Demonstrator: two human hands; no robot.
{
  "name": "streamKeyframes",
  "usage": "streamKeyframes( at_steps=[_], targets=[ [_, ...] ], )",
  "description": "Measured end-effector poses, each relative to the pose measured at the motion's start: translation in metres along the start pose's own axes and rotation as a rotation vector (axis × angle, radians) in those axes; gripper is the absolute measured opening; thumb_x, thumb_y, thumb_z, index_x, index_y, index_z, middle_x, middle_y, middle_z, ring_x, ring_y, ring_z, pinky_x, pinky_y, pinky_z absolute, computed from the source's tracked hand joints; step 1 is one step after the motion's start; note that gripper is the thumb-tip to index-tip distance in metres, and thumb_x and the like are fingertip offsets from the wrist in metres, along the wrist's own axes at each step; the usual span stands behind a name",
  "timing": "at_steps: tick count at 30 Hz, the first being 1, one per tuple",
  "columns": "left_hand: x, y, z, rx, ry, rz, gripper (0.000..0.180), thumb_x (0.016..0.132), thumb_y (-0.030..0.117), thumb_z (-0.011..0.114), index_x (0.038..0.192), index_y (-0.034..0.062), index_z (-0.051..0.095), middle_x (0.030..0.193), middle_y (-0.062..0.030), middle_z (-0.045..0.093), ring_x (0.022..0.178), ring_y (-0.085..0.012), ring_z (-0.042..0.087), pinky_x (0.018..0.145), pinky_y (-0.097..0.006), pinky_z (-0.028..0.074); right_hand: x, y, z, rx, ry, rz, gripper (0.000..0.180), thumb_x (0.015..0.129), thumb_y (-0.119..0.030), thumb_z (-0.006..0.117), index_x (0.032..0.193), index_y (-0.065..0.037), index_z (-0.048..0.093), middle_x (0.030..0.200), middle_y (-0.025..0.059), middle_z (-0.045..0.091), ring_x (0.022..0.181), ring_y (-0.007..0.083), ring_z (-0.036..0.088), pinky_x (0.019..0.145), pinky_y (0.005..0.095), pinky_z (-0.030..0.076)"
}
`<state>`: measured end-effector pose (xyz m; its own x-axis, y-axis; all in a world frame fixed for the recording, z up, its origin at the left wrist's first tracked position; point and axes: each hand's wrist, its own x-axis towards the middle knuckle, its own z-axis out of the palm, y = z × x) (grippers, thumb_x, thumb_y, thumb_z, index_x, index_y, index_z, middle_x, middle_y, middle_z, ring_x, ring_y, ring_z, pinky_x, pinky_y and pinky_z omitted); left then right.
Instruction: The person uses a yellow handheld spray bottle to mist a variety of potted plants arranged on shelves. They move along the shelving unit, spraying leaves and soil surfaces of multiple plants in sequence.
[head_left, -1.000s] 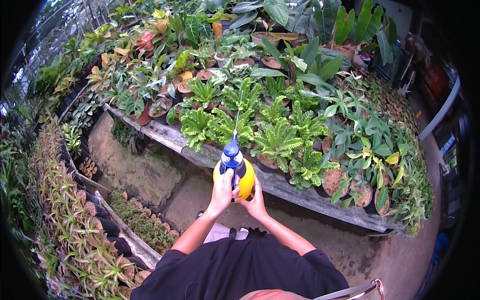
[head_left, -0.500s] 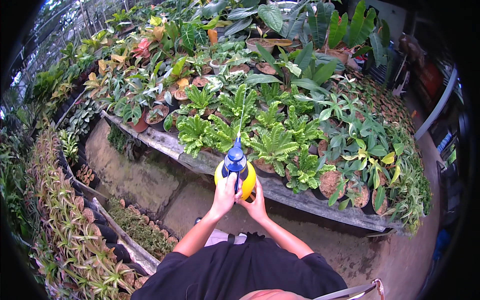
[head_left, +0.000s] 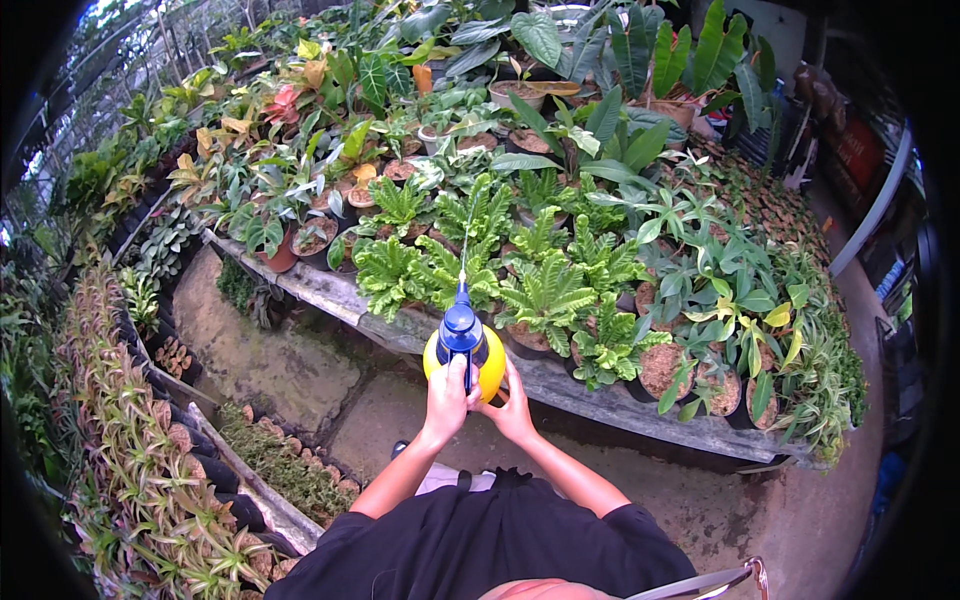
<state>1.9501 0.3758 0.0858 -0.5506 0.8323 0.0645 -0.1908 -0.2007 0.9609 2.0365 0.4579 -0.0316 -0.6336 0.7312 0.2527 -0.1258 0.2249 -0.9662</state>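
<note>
A yellow pump sprayer (head_left: 492, 366) with a blue top and nozzle is held out in front of me at the bench's near edge. My left hand (head_left: 449, 397) is wrapped round its blue handle, with the thumb on top. My right hand (head_left: 511, 409) supports the yellow tank from its lower right side, fingers curved against it. A thin stream of liquid (head_left: 467, 235) leaves the nozzle toward bright green, wavy-leaved potted ferns (head_left: 545, 293) just beyond. The undersides of the tank and some fingers are hidden.
The bench's grey edge (head_left: 350, 307) runs across in front of me, crowded with potted plants. Trailing leafy plants (head_left: 730, 270) spread at its right end. Rows of striped plants (head_left: 150, 450) stand low at left. A concrete path (head_left: 385, 415) lies below the bench.
The sprayer and both hands have shifted slightly left. The nozzle and its stream now point a little further left over the ferns. My grip looks the same.
</note>
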Motion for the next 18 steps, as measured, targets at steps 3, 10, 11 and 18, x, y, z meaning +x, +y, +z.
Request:
streamKeyframes(
  at_steps=[3, 10, 11, 18],
  targets=[
    [0.000, 0.011, 0.002, 0.010, 0.045, 0.060, 0.041, 0.089, 0.033, 0.028, 0.064, 0.0042, 0.042, 0.043, 0.0002, 0.038, 0.036, -0.0057, 0.034, 0.036, -0.020, 0.026, 0.013, -0.006, -0.001, -0.062, -0.022, -0.062, 0.098, 0.055, -0.019, 0.077, 0.130, -0.004, 0.017, 0.128, 0.0155, 0.027, 0.118, 0.0262, 0.031, 0.093, 0.0404, 0.035],
    [-0.002, 0.016, -0.005, 0.047, 0.092, 0.069, 0.040, 0.089, 0.033, 0.028, 0.064, 0.0040, 0.042, 0.043, -0.0006, 0.039, 0.036, -0.0063, 0.034, 0.036, -0.020, 0.027, 0.018, -0.011, 0.011, -0.043, -0.052, -0.075, 0.097, 0.055, -0.015, 0.077, 0.130, -0.004, 0.017, 0.128, 0.0149, 0.027, 0.117, 0.0250, 0.033, 0.094, 0.0391, 0.035],
    [-0.003, 0.015, -0.005, 0.041, 0.097, 0.059, 0.040, 0.089, 0.032, 0.028, 0.064, 0.0040, 0.042, 0.043, -0.0006, 0.039, 0.036, -0.0064, 0.033, 0.036, -0.020, 0.027, 0.015, -0.010, 0.012, -0.027, -0.056, -0.075, 0.096, 0.055, -0.014, 0.077, 0.130, -0.005, 0.017, 0.128, 0.0147, 0.028, 0.117, 0.0249, 0.034, 0.094, 0.0391, 0.035],
    [-0.008, -0.005, -0.015, -0.011, 0.157, 0.003, 0.039, 0.089, 0.031, 0.029, 0.065, 0.0038, 0.043, 0.043, -0.0008, 0.038, 0.035, -0.0068, 0.033, 0.035, -0.020, 0.027, -0.002, 0.013, 0.017, -0.031, -0.095, -0.018, 0.095, 0.056, -0.018, 0.076, 0.130, -0.004, 0.018, 0.126, 0.0152, 0.030, 0.116, 0.0264, 0.035, 0.094, 0.0370, 0.033]
  ],
)
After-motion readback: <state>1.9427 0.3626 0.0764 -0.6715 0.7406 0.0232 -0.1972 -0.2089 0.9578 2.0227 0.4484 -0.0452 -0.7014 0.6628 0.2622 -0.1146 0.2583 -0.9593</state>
